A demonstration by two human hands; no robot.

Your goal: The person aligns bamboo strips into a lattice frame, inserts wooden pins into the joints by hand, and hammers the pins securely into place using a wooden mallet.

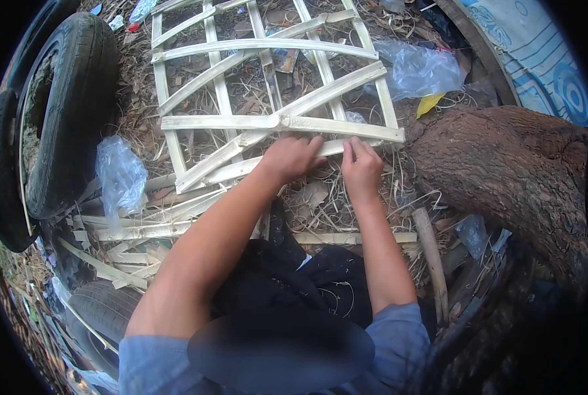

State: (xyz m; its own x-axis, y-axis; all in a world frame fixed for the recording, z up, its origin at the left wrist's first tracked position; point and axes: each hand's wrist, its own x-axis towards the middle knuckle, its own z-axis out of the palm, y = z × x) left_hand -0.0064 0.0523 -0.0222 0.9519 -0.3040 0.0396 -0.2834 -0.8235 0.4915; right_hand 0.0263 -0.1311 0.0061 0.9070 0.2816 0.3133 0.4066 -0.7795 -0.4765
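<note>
A lattice of pale split strips [261, 44] lies on the littered ground in front of me, its strips crossing upright, sideways and diagonally. My left hand [292, 158] is closed at the lattice's near edge, its fingers partly under the crossing of two strips. Just to the right, my right hand [362, 161] pinches a pale strip [333, 147] that runs sideways below the nearest crosspiece [343, 128]. This strip passes by my left hand and continues to the left.
Old tyres [76, 112] stand at the left. A thick tree trunk [498, 171] is at the right, with a short stick [431, 263] nearby. Loose strips [136, 230] lie at the lower left. Plastic bags [121, 174] and a patterned sheet [537, 52] are also in view.
</note>
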